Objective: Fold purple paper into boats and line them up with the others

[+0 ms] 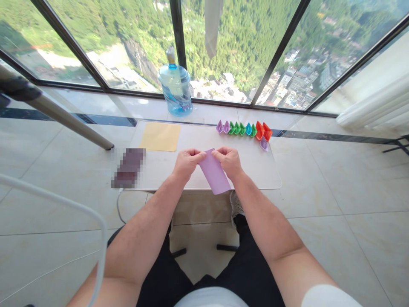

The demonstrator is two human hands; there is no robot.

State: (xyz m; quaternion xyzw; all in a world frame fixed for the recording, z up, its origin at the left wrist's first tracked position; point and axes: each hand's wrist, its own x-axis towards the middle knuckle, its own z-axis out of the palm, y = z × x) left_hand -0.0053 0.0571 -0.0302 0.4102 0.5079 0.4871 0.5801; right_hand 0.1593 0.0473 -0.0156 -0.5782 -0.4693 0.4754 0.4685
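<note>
A purple sheet of paper (214,172), longer than it is wide, is held up between my two hands above the front part of the white table (162,170). My left hand (188,162) pinches its upper left corner between thumb and fingers. On the other side, my right hand (228,160) pinches it near the upper right corner. The paper's lower end tilts to the right and hangs free over the table's front edge. Small folded paper boats, purple, green (237,128), blue (248,129) and red (260,130), stand in a row at the table's back right.
A yellow paper sheet (160,137) lies at the table's back left. A blurred-out dark device (129,167) with a cable sits at the left edge. Behind the table stands a large blue water bottle (177,91) by the window. A pole (70,113) slants down at the left.
</note>
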